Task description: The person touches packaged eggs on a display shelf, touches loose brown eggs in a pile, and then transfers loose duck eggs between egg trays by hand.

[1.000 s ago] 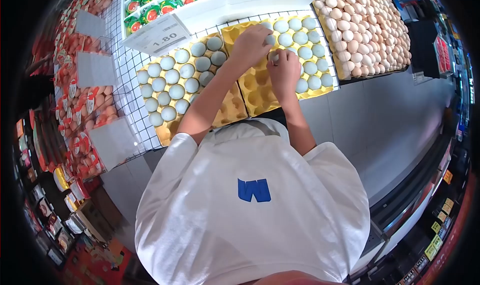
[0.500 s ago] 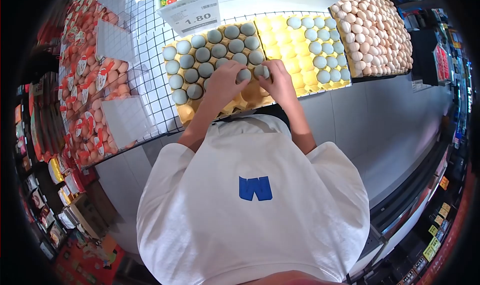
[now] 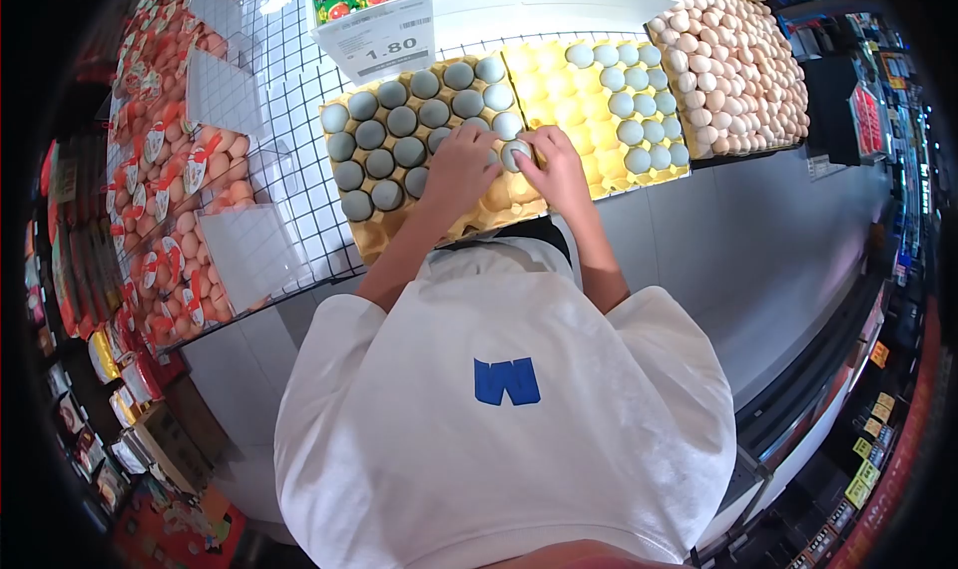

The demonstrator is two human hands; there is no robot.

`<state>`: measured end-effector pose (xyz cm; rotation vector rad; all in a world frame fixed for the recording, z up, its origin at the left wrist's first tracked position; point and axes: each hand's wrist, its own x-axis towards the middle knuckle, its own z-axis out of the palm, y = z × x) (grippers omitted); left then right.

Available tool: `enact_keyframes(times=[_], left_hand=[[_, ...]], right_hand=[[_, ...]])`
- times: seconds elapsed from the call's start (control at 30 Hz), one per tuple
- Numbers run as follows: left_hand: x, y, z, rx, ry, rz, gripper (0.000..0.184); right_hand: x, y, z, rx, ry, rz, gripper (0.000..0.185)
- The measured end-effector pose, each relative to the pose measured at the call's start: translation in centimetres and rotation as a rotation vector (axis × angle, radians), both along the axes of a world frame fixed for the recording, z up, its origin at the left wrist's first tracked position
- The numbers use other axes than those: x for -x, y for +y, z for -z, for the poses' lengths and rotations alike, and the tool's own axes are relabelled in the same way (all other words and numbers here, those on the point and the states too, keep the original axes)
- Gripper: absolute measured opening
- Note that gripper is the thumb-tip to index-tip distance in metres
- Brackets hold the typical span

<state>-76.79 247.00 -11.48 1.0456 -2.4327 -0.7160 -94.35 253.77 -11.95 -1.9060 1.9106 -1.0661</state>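
Note:
My left hand (image 3: 462, 173) is over the front right part of a yellow egg tray (image 3: 369, 238). Its fingers curl around a pale blue-green egg, mostly hidden by them. Beside it, my right hand (image 3: 555, 173) has thumb and fingers on another pale egg (image 3: 515, 156) in the tray's right column. Rows of blue-green eggs (image 3: 409, 152) fill the tray behind and left of my hands. Bare cups show along its front edge. Against its right side sits a second yellow tray (image 3: 559, 95), with similar eggs (image 3: 637, 160) at its right and bare cups at its left.
A price sign (image 3: 377, 45) reading 1.80 stands behind the trays. Brown eggs with red packaging (image 3: 180, 230) lie at the left beside clear dividers (image 3: 244, 250). Stacked pinkish eggs (image 3: 723, 80) stand at the right. A white bin (image 3: 559, 10) with colourful packs is at the back.
The view has shifted slightly, so the trays appear a little further left. Both hands stay at the front right of the tray, with the right fingers slightly shifted around their egg.

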Motion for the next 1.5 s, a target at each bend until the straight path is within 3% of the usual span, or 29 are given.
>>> enact_keyframes(times=[0.2,0.27,0.33,0.57,0.63,0.77,0.9,1.07,1.23,1.5], left_hand=[[6.5,-4.6,-1.5,0.043,0.113,0.004,0.031],[10.2,-6.7,-1.0,0.060,0.097,0.007,0.030],[13.9,-8.5,-0.3,0.204,0.071,0.005,0.034],[20.6,-11.3,2.1,0.223,-0.167,0.068,0.039],[20.9,-11.6,2.1,0.232,-0.107,0.042,0.033],[20.1,-12.1,1.3,0.151,-0.026,0.062,0.029],[15.9,-10.9,-3.0,0.048,0.192,-0.056,0.037],[4.5,-6.6,-7.4,-0.083,0.277,-0.249,0.040],[-7.6,-0.2,-6.6,-0.205,0.131,-0.503,0.039],[-17.0,7.3,-4.4,-0.289,0.127,-0.619,0.037]], right_hand=[[8.5,-4.9,-0.8,0.175,0.216,0.232,0.022],[11.8,-7.1,-0.5,0.187,0.402,0.378,0.025],[14.2,-9.0,0.2,0.143,0.408,0.371,0.027],[16.3,-11.5,1.6,0.013,0.411,0.332,0.027],[16.4,-11.6,1.6,-0.026,0.390,0.319,0.035],[16.7,-11.6,1.8,0.063,0.351,0.299,0.030],[15.9,-11.1,-0.7,0.176,0.340,0.325,0.034],[9.7,-7.8,-4.5,0.130,-0.045,0.038,0.036],[-0.9,-2.4,-4.1,0.000,-0.300,-0.354,0.036],[-11.4,1.8,-0.3,0.041,-0.175,-0.577,0.039]])
